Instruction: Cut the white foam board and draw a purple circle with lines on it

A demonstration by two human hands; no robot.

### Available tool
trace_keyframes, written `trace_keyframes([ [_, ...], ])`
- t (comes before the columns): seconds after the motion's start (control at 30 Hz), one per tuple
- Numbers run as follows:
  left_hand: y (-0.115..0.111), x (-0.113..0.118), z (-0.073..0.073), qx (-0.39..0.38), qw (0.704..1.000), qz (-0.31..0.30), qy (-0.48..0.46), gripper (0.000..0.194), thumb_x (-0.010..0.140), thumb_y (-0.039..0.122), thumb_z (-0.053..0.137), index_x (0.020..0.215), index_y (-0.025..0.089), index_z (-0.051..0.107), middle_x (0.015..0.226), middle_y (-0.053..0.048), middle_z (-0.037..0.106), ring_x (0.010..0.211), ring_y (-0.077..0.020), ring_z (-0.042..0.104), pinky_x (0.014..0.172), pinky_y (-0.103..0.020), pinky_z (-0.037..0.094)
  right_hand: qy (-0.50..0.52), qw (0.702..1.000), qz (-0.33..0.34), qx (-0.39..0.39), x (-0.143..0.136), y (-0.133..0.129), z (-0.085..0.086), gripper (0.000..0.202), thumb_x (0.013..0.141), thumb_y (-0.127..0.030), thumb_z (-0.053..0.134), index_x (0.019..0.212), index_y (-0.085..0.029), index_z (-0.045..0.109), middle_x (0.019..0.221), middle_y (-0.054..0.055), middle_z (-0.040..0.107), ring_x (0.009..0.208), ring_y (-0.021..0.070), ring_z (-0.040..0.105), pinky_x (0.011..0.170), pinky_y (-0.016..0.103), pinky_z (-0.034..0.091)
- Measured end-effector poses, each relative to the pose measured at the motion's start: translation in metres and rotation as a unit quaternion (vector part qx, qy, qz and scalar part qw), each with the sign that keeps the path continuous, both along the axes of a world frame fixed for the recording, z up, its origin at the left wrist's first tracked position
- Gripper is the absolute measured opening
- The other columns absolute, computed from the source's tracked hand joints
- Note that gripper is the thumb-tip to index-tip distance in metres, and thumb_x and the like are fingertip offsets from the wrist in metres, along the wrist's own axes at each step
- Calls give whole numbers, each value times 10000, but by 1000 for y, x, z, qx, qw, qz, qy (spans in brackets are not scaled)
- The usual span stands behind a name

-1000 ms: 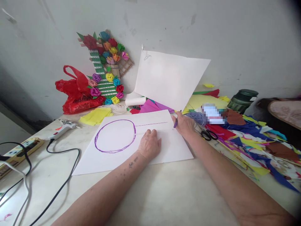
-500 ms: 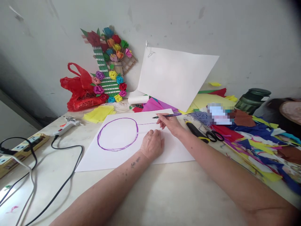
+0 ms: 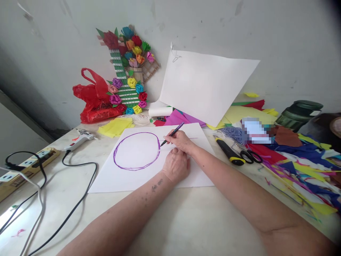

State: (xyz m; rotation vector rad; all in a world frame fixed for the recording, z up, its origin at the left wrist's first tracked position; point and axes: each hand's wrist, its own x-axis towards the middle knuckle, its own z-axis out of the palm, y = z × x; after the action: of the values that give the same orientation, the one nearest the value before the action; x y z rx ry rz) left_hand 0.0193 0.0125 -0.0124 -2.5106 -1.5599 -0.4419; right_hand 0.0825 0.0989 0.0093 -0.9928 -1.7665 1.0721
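Note:
A white sheet (image 3: 130, 183) lies on the table, with a purple circle (image 3: 114, 156) drawn on its left part and a thin line (image 3: 193, 138) running right from it. My right hand (image 3: 181, 140) grips a dark purple pen (image 3: 176, 129), its tip at the circle's right edge. Just below, my left hand (image 3: 176, 165) rests on the sheet with its fingers curled under; whether anything is beneath them is hidden.
A glue gun (image 3: 80, 140) and power strip (image 3: 29, 167) with cords lie left. Behind are a red bag (image 3: 98, 110), paper-flower craft (image 3: 128, 92) and upright white sheet (image 3: 205, 85). Right are a yellow-black cutter (image 3: 229, 151), scissors (image 3: 250, 156), a phone (image 3: 255, 129) and coloured scraps (image 3: 306, 170).
My right hand has moved left with the pen, which now tilts more steeply with its tip near the circle. My left hand remains on the sheet. The view has shifted slightly.

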Motion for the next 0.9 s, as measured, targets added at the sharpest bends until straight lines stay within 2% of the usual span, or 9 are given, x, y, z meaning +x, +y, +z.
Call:
trace_keyframes([
  [0.3, -2, 0, 4, -7, 1000, -1, -12, 344, 796, 237, 385, 1011, 69, 594, 980, -167, 587, 898, -257, 534, 774, -377, 452, -55, 998, -15, 19, -1, -1, 1, 192, 679, -342, 601, 618, -166, 553, 548, -6, 574, 557, 106, 531, 595, 233, 406],
  [0.63, -4, -1, 1, -2, 1000, 17, -6, 360, 801, 256, 371, 1007, 73, 603, 948, -150, 612, 880, -254, 566, 741, -355, 469, -77, 997, -16, 27, -5, 2, -7, 248, 696, -392, 592, 650, -150, 570, 561, -2, 590, 566, 100, 539, 603, 219, 398],
  [0.9, -5, 0, 5, -23, 1000, 20, 1, 363, 798, 254, 367, 985, 74, 620, 911, -158, 626, 865, -255, 573, 712, -349, 473, -74, 997, -11, 18, -6, 4, -10, 252, 690, -395, 598, 657, -147, 568, 563, -4, 586, 561, 98, 535, 608, 219, 398],
])
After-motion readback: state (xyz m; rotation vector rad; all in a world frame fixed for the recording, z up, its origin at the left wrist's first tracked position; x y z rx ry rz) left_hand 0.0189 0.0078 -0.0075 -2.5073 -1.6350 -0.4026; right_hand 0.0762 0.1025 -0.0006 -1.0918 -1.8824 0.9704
